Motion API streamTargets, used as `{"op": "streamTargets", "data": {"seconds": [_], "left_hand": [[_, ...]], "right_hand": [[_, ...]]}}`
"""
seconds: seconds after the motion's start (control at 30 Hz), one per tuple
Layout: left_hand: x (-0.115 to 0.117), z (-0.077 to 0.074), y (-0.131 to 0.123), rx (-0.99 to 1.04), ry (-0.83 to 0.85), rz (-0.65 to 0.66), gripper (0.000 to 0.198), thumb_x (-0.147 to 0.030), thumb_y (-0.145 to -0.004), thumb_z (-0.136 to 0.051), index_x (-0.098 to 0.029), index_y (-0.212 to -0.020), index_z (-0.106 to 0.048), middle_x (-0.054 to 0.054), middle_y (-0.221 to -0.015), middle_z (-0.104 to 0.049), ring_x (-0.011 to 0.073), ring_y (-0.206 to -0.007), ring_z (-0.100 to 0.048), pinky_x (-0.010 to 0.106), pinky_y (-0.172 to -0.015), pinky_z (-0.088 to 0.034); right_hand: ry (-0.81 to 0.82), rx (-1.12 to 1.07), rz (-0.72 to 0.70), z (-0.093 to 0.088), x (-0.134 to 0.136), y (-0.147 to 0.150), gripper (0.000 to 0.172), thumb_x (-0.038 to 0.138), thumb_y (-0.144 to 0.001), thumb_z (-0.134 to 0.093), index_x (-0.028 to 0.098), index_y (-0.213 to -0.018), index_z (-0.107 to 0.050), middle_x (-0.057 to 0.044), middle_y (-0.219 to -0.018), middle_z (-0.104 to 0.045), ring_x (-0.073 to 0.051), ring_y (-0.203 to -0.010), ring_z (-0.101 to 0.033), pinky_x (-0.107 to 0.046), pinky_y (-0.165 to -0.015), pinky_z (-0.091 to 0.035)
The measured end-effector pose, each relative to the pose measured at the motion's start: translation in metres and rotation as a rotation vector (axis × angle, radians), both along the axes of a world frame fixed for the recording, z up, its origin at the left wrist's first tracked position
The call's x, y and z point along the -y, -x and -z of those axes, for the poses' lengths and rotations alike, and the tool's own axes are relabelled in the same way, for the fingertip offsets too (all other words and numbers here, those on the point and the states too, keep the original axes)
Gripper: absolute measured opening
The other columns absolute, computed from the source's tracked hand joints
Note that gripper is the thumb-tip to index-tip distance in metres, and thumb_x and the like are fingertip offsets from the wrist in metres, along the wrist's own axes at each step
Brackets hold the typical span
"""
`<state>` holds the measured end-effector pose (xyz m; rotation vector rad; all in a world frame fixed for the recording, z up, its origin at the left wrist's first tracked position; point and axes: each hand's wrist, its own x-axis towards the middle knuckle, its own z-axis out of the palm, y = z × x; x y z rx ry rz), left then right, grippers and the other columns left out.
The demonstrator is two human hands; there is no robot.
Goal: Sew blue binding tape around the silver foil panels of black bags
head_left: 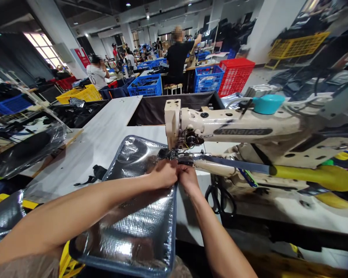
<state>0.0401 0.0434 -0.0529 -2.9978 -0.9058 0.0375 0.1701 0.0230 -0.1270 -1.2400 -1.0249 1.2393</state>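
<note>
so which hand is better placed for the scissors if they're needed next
Probably the right hand: the scissors are just to the right of its wrist. The left hand is farther off, over the panel.

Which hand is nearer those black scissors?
Right. The right hand is up and to the left of the scissors; the left hand is farther left, over the silver panel, near its edge.
</note>
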Motion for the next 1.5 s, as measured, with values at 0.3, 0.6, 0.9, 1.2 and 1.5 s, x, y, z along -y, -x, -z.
{"op": "streamTargets", "data": {"seconds": [0.3,0.6,0.9,1.2,1.5], "left_hand": [[0.002,-0.103,0.112,0.159,-0.268,-0.661,0.042,-0.038,-0.099,-0.048,-0.018,-0.133,-0.063,0.015,-0.116,-0.070,0.0330,-0.108,-0.065,0.046,-0.089,-0.054],[0.049,-0.074,0.203,0.664,0.540,-1.031,0.072,-0.076,-0.082,-0.064,-0.018,-0.125,-0.058,0.002,-0.085,-0.063,0.0172,-0.065,-0.057,0.029,-0.058,-0.046],[0.043,-0.087,0.192,0.907,0.855,-0.961,0.046,-0.055,-0.078,-0.081,-0.022,-0.090,-0.053,-0.006,-0.065,-0.046,0.0073,-0.048,-0.038,0.020,-0.042,-0.026],[0.061,-0.070,0.186,0.911,0.770,-1.039,0.049,-0.056,-0.079,-0.081,-0.024,-0.107,-0.056,-0.008,-0.064,-0.046,0.0088,-0.042,-0.039,0.022,-0.037,-0.029],[0.034,-0.066,0.182,0.777,0.500,-0.971,0.044,-0.057,-0.081,-0.075,-0.020,-0.101,-0.061,-0.003,-0.062,-0.057,0.0141,-0.047,-0.052,0.025,-0.044,-0.037]], "right_hand": [[0.114,0.099,-0.108,-0.018,0.054,-0.016,0.046,0.064,-0.090,-0.059,0.020,-0.078,-0.064,-0.005,-0.074,-0.072,-0.018,-0.058,-0.066,-0.024,-0.045,-0.045],[0.100,0.074,-0.202,-0.024,0.062,0.004,0.045,0.057,-0.090,-0.061,0.021,-0.065,-0.056,0.002,-0.049,-0.056,-0.012,-0.042,-0.054,-0.024,-0.044,-0.034],[0.192,-0.312,-0.070,-0.036,0.074,0.023,0.049,0.063,-0.077,-0.075,0.020,-0.070,-0.052,0.007,-0.052,-0.046,-0.006,-0.041,-0.039,-0.020,-0.038,-0.024],[0.160,-0.194,-0.078,-0.028,0.069,0.011,0.051,0.065,-0.074,-0.077,0.020,-0.065,-0.053,0.006,-0.052,-0.047,-0.007,-0.042,-0.039,-0.022,-0.039,-0.026],[0.105,-0.175,-0.053,-0.024,0.039,0.006,0.053,0.066,-0.074,-0.074,0.022,-0.060,-0.049,0.007,-0.048,-0.045,-0.007,-0.041,-0.037,-0.022,-0.040,-0.021]]}}
